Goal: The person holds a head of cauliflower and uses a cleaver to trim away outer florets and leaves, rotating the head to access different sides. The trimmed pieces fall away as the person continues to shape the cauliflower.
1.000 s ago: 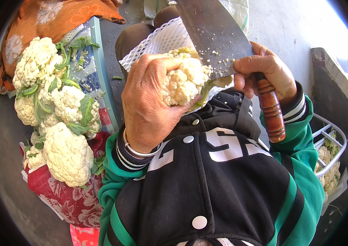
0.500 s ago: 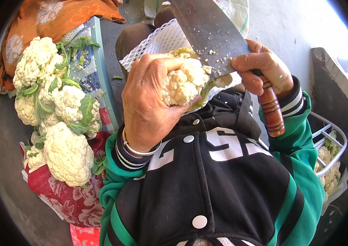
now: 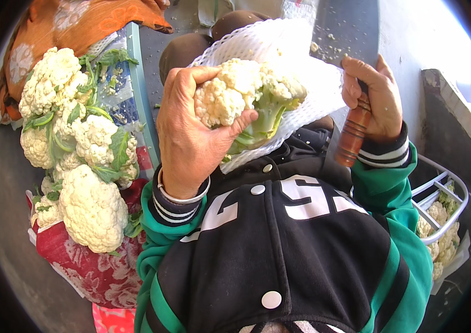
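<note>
My left hand (image 3: 194, 125) is closed round a cauliflower (image 3: 227, 94), thumb across its near side. The pale green stalk and cut side of the cauliflower face right. Beneath it, a white foam net sheet (image 3: 318, 83) lies over my lap. My right hand (image 3: 377, 91) grips a cleaver by its ringed brown wooden handle (image 3: 353, 130). The wide grey blade (image 3: 349, 33) points away from me, stands apart from the cauliflower on its right, and carries small white crumbs.
Several cauliflowers (image 3: 92, 208) with green leaves are heaped at my left, partly on a dark red flowered cloth (image 3: 88, 272). An orange cloth (image 3: 108, 16) lies beyond them. A white-handled basket (image 3: 441, 188) at my right has cauliflower pieces in it. A low dark wall (image 3: 452, 127) stands far right.
The cleaver has moved right, away from the cauliflower. My left hand has turned the cauliflower so its stalk shows, and more of the foam net is uncovered.
</note>
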Demonstrator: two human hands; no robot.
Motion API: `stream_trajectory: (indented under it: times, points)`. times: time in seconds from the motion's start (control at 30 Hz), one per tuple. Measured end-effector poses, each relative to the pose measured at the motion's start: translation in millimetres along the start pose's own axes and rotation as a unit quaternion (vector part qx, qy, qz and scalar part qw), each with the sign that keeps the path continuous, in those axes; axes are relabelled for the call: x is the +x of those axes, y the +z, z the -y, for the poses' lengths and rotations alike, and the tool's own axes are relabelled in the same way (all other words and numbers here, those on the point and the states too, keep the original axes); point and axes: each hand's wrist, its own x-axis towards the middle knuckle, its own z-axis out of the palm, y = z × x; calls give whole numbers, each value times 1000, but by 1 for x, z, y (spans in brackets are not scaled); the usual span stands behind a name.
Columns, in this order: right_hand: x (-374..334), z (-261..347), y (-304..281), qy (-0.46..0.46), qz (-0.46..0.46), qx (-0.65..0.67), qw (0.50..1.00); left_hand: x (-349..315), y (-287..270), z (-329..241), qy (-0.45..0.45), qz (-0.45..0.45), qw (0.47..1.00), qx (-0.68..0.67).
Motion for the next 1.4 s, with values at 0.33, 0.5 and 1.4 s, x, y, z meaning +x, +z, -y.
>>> stream_trajectory:
  times: [0.33,0.5,1.4]
  points:
    - [-13,-7,16,-55,5,-66,996,9,-1,5,-12,1,998,62]
    - [-19,-3,17,-107,-27,-181,977,10,0,0,9,10,997,71]
    - [1,5,0,134,156,31,978,5,-2,-9,43,38,997,45]
